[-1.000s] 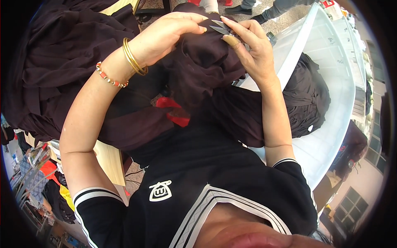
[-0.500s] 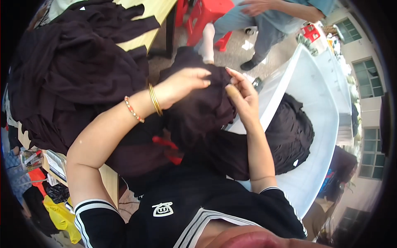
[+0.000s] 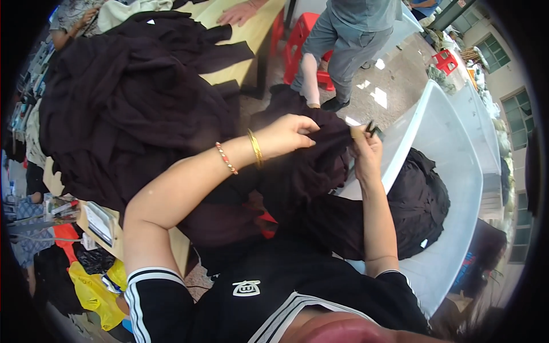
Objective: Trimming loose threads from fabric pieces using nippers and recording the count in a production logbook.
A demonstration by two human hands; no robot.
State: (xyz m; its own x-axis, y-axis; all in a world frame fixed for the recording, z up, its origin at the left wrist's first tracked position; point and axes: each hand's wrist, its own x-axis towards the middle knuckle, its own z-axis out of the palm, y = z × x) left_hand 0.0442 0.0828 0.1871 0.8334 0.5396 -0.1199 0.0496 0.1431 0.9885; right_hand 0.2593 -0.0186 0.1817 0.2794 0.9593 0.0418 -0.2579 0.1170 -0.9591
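A dark brown garment (image 3: 320, 166) hangs bunched between my hands, draped down toward my lap. My left hand (image 3: 289, 134), with gold bangles and a beaded bracelet at the wrist, lies over its left side, thumb and fingers bent and apart. On its upper right edge my right hand (image 3: 366, 148) is closed, pinching the cloth under a thumb with a tan tip covering. A small black object (image 3: 373, 129) sticks up at the right fingertips; its kind is too unclear to name. Left of me a large pile of dark garments (image 3: 131, 103) covers the table (image 3: 260, 34).
To the right stands a big white plastic bin (image 3: 457, 143) holding more dark cloth (image 3: 417, 206). A person in grey trousers (image 3: 343, 51) stands ahead, by red stools (image 3: 300, 37). Another person's hand (image 3: 237, 12) rests on the table. Yellow bags (image 3: 94, 291) lie at lower left.
The view has shifted, so everything sits further right and lower. My right fingers have closed in on the garment's edge, and the black object now shows there. The person ahead stands more upright.
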